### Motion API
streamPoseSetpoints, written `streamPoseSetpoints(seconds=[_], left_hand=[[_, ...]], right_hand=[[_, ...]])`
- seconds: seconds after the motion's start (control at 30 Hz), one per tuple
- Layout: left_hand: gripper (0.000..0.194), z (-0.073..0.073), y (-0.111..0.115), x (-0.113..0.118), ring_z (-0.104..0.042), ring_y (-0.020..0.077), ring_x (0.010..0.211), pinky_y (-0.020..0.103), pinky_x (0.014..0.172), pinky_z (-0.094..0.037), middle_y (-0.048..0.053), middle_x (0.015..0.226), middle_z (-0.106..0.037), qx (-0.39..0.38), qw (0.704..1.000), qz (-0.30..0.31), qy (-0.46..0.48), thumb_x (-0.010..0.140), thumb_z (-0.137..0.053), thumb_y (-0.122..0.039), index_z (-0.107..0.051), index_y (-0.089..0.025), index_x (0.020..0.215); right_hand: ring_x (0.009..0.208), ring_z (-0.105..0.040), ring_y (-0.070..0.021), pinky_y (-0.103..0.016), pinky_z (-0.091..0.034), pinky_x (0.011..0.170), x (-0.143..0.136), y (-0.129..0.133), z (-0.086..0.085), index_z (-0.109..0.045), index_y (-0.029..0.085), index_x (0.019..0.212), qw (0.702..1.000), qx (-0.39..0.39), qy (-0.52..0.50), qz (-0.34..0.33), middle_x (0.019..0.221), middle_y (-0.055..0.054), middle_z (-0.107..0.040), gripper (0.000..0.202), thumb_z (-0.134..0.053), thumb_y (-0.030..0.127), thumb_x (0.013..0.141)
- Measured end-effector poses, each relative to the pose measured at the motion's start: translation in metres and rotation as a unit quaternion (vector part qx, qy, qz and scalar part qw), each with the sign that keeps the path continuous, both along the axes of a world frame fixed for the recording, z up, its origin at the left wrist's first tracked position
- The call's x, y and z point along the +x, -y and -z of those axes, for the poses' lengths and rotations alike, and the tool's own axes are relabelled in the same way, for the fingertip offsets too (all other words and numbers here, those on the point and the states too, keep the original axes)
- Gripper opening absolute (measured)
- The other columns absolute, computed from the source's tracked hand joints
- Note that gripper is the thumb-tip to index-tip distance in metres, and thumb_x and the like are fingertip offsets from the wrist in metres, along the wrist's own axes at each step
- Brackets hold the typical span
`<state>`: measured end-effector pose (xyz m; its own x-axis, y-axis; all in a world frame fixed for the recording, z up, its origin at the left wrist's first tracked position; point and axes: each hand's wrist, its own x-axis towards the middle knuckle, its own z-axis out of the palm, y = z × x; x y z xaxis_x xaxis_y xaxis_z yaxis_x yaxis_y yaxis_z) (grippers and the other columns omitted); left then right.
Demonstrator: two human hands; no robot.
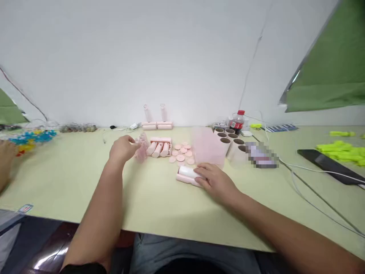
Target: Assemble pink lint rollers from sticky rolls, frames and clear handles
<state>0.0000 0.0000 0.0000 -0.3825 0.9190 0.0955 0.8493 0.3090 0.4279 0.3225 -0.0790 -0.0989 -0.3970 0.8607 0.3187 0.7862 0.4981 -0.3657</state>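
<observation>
The pink case (184,178) lies on the table with a white roll (186,171) lengthwise along it. The right hand (209,179) grips their right end, thumb low on the case and fingers over the roll. If that grip presses on one end only, the far end could tip up or the roll could slip out. The pale discs (180,157) sit loose and overlapping at 12 o'clock, so a push that way would probably scatter them.

At 10 o'clock the left hand (128,149) reaches the clear pink pieces (140,153); blur hides whether its fingers have closed on any. A careless pull might topple the cluster or knock the neighbouring tray (161,139) of cylinders.

At 1 o'clock a translucent pink box (208,146) stands close to the right hand, where a bumped knuckle could shift it against the upright tubes (225,141).

The table (154,198) is pale yellow-green, with a cable (322,170) crossing it toward 3 o'clock. Beyond is a plain white wall (171,57); green cloth (327,64) hangs at 2 o'clock. Another person's hand (7,160) shows at 9 o'clock.
</observation>
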Motion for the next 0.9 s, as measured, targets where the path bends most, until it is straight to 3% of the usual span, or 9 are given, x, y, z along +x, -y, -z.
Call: streamPoseSetpoints(seconds=[0.23,0.37,0.47,0.57,0.63,0.7,0.8,0.83,0.9], left_hand=[[0.009,0.000,0.002,-0.005,-0.062,0.0197,0.064,0.027,0.050,-0.040,0.005,0.068,-0.069,0.002,0.999,-0.008,0.037,0.064,-0.068,-0.026,-0.065,-0.020,0.070],[0.008,-0.010,0.010,-0.014,-0.053,0.0147,0.048,0.024,0.042,-0.035,0.003,0.055,-0.063,-0.010,0.997,-0.012,0.073,0.061,-0.068,-0.023,-0.062,-0.018,0.062],[0.010,-0.020,0.022,-0.010,-0.043,0.0098,0.038,0.022,0.036,-0.026,0.001,0.048,-0.056,-0.007,0.987,0.052,0.153,0.062,-0.066,-0.021,-0.058,-0.017,0.057],[0.014,-0.023,0.032,0.013,-0.044,0.0086,0.038,0.019,0.034,-0.029,-0.001,0.045,-0.052,-0.009,0.931,0.215,0.296,0.064,-0.065,-0.020,-0.056,-0.016,0.055],[0.013,-0.017,0.036,0.038,-0.045,0.0084,0.037,0.018,0.032,-0.031,-0.002,0.047,-0.053,-0.018,0.865,0.310,0.395,0.067,-0.067,-0.022,-0.058,-0.016,0.060],[0.015,-0.003,0.039,0.068,-0.047,0.0079,0.035,0.018,0.031,-0.034,-0.002,0.049,-0.055,-0.048,0.802,0.358,0.476,0.068,-0.068,-0.026,-0.059,-0.016,0.064],[0.020,0.023,0.046,0.110,-0.051,0.0087,0.037,0.018,0.031,-0.040,-0.001,0.054,-0.059,-0.128,0.733,0.376,0.552,0.068,-0.072,-0.031,-0.060,-0.015,0.070],[0.022,0.029,0.049,0.120,-0.052,0.0088,0.038,0.018,0.031,-0.039,-0.001,0.055,-0.059,-0.158,0.719,0.378,0.561,0.068,-0.072,-0.033,-0.059,-0.015,0.069],[0.025,0.034,0.051,0.129,-0.053,0.0088,0.039,0.018,0.032,-0.040,0.000,0.059,-0.061,-0.196,0.710,0.387,0.555,0.070,-0.072,-0.036,-0.059,-0.015,0.070]], right_hand=[[0.109,-0.058,-0.0315,-0.048,-0.053,0.087,-0.004,0.003,0.003,-0.068,0.018,0.112,0.993,0.108,-0.034,0.023,0.121,-0.015,-0.063,0.028,-0.055,0.029,0.090],[0.101,-0.060,-0.0279,-0.044,-0.053,0.084,-0.007,0.010,-0.005,-0.067,0.016,0.107,0.978,0.176,-0.114,-0.021,0.108,-0.014,-0.066,0.022,-0.055,0.024,0.090],[0.086,-0.062,-0.0227,-0.037,-0.052,0.074,-0.009,0.016,-0.010,-0.067,0.016,0.102,0.964,0.178,-0.187,-0.068,0.093,-0.011,-0.068,0.018,-0.056,0.021,0.090],[0.058,-0.055,-0.0142,-0.027,-0.045,0.054,-0.010,0.018,-0.011,-0.068,0.017,0.092,0.965,0.053,-0.235,-0.100,0.070,-0.003,-0.064,0.015,-0.056,0.026,0.091],[0.051,-0.050,-0.0114,-0.024,-0.041,0.047,-0.010,0.017,-0.009,-0.068,0.018,0.090,0.956,-0.043,-0.266,-0.115,0.063,0.000,-0.059,0.015,-0.059,0.030,0.090],[0.054,-0.053,-0.0118,-0.023,-0.042,0.048,-0.010,0.015,-0.007,-0.065,0.020,0.106,0.935,-0.093,-0.320,-0.126,0.066,0.001,-0.058,0.024,-0.066,0.034,0.086],[0.063,-0.059,-0.0130,-0.024,-0.049,0.055,-0.006,0.012,-0.007,-0.049,0.030,0.134,0.900,-0.056,-0.403,-0.159,0.081,0.001,-0.060,0.060,-0.074,0.037,0.080],[0.067,-0.061,-0.0139,-0.026,-0.051,0.059,-0.004,0.012,-0.008,-0.048,0.032,0.135,0.897,-0.023,-0.409,-0.170,0.086,0.000,-0.062,0.060,-0.074,0.036,0.081],[0.078,-0.064,-0.0163,-0.028,-0.053,0.067,0.001,0.012,-0.012,-0.059,0.032,0.126,0.904,0.042,-0.387,-0.177,0.092,-0.003,-0.065,0.043,-0.070,0.034,0.084]])
